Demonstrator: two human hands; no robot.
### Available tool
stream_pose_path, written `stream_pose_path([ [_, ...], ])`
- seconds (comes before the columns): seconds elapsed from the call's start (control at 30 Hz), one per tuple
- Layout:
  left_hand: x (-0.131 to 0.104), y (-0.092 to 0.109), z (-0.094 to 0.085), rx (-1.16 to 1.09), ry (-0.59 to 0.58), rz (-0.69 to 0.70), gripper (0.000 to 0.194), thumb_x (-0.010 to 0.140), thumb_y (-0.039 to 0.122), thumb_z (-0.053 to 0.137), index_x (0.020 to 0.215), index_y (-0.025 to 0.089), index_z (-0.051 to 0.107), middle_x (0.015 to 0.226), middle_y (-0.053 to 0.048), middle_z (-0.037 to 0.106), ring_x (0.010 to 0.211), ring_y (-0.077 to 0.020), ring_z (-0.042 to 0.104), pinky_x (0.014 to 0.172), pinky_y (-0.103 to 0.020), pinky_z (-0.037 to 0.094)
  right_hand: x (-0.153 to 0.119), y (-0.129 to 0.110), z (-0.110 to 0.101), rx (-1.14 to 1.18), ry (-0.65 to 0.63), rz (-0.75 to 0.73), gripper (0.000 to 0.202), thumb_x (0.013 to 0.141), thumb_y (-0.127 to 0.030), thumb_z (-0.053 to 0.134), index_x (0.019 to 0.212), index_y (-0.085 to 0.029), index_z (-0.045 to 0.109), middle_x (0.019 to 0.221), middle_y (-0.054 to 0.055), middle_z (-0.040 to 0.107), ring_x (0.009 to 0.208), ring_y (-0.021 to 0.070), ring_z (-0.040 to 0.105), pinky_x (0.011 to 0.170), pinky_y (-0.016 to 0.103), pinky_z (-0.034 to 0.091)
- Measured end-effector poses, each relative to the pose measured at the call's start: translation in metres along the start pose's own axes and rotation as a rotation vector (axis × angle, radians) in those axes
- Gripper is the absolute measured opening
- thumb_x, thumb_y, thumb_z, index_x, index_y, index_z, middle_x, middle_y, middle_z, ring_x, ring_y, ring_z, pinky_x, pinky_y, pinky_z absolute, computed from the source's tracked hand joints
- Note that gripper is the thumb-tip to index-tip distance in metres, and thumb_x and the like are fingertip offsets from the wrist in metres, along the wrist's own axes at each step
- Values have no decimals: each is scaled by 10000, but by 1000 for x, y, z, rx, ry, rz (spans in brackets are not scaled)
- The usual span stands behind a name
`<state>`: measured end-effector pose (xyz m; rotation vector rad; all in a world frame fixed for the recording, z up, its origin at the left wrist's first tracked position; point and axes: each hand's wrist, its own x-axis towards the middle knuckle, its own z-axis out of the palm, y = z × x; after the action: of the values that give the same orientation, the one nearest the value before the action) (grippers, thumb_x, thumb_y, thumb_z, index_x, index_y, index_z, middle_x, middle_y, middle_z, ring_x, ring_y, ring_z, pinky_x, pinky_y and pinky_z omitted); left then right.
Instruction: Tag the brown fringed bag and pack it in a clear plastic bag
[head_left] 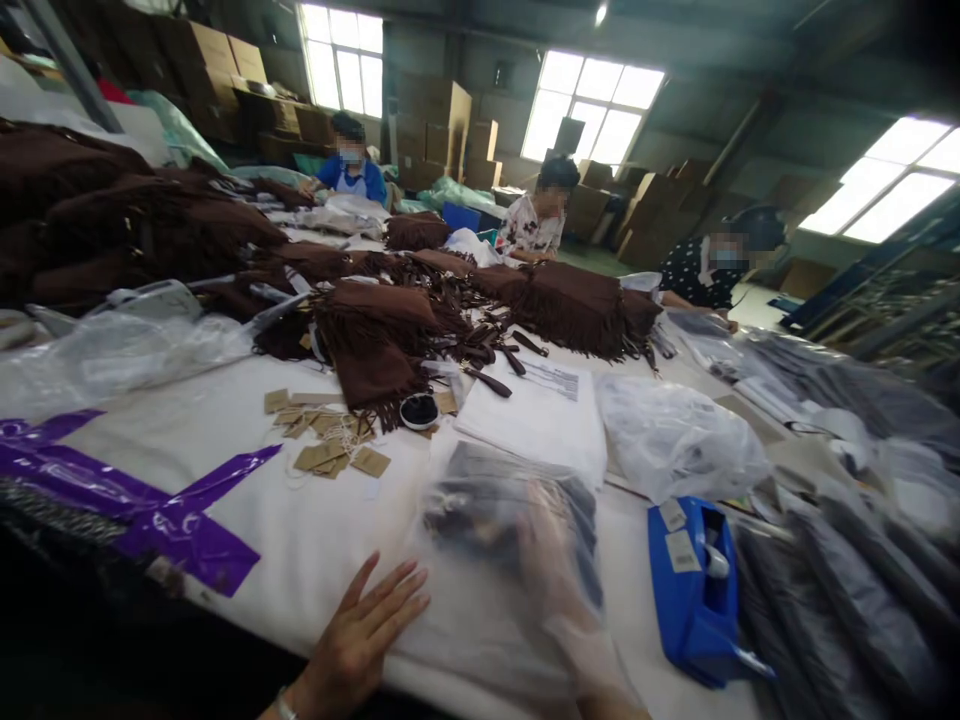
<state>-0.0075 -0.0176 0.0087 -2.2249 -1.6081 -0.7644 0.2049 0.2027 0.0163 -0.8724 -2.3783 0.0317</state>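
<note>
In front of me lies a clear plastic bag (465, 610) with a dark, folded item (480, 475) in its far part; blur hides what kind it is. My right hand (559, 570) reaches over the dark item with its fingers stretched out, smeared by motion. Plastic film seems to cover part of it, but I cannot tell whether the hand is inside the bag. At the bag's left edge, my left hand (367, 625) is spread flat, palm down, holding nothing. A stack of white plastic bags (536, 415) with printed text lies just beyond.
A blue tape dispenser (694, 590) stands right of the bag. Brown paper tags (330, 445), a small dish (418, 410) of black bits and brown fringed bags (375, 340) lie beyond. Dark plastic-wrapped items (832, 590) line the right side. Several people work across the table.
</note>
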Motion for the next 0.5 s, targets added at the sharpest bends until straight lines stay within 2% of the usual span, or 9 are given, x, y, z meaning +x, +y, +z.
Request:
stream_pose_path([
  [0.07, -2, 0, 0, -11, 7, -27, 548, 826, -54, 331, 1302, 170, 484, 1337, -53, 529, 1310, -203, 403, 1184, -507, 101, -4, -10, 5, -83, -11, -87, 441, 956, -296, 407, 1384, -191, 386, 1386, 90, 465, 1324, 326, 335, 1055, 560, 310],
  [0.13, -1, 1, 0, -17, 9, -38, 532, 837, -42, 339, 1296, 182, 488, 1325, -47, 541, 1303, -195, 413, 1184, -504, 114, -1, -22, 10, -116, -54, -163, 417, 949, -301, 424, 1360, -235, 421, 1340, 54, 520, 1317, 313, 355, 1076, 577, 263],
  [0.27, 2, 1, -2, 22, 12, 22, 477, 844, -5, 406, 1277, 167, 507, 1304, -52, 561, 1298, -204, 421, 1188, -511, 81, 19, -41, 16, -70, -138, -100, 434, 917, -371, 477, 1315, -198, 473, 1289, 116, 550, 1240, 349, 435, 1053, 629, 252],
  [0.37, 2, 0, -1, 43, 12, 40, 453, 833, -3, 440, 1248, 154, 531, 1291, -51, 572, 1304, -213, 414, 1188, -526, 54, 21, -45, 28, -46, -109, -97, 312, 878, -335, 516, 1154, -222, 609, 1129, 118, 624, 1064, 354, 552, 972, 606, 356],
  [0.43, -1, 0, 1, 44, 7, 44, 457, 820, -10, 450, 1240, 149, 537, 1293, -52, 570, 1309, -216, 408, 1190, -525, 59, 10, -44, 39, -19, -92, -143, 272, 849, -302, 535, 1088, -243, 652, 1037, 103, 652, 966, 335, 593, 898, 543, 440],
  [0.5, -6, 0, 4, 35, -3, 40, 468, 814, -14, 450, 1245, 148, 533, 1299, -55, 565, 1311, -217, 404, 1191, -524, 72, -7, -43, 50, 19, -89, -214, 286, 845, -287, 526, 1098, -261, 658, 1039, 91, 664, 942, 319, 609, 841, 478, 492],
])
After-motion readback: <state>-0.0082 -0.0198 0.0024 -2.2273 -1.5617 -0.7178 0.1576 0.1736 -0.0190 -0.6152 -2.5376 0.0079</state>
